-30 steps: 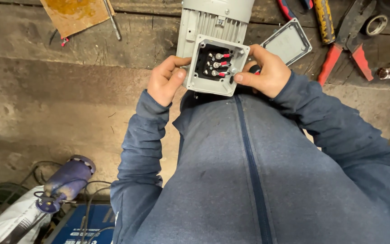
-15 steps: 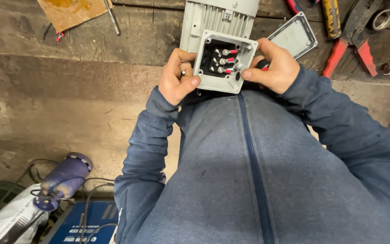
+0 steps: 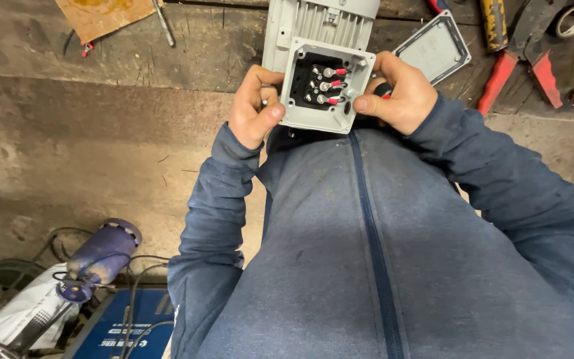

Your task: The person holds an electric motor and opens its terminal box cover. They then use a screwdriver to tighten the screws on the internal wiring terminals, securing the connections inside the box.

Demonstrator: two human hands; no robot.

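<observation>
2 hands grip open grey terminal box (image 3: 327, 90) on ribbed grey motor (image 3: 320, 23), held against chest at workbench edge. Left hand (image 3: 254, 110) clasps box's left side, thumb on rim. Right hand (image 3: 396, 93) curled on right side, pinching small red-black tool. Loose cover (image 3: 433, 46) just beyond right hand; red pliers (image 3: 519, 66) farther right.

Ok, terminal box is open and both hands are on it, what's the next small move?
Probably bring the right hand in over the terminals: it seems to hold a red-and-black tool, the cover lies aside, and the left hand steadies the box.
</observation>
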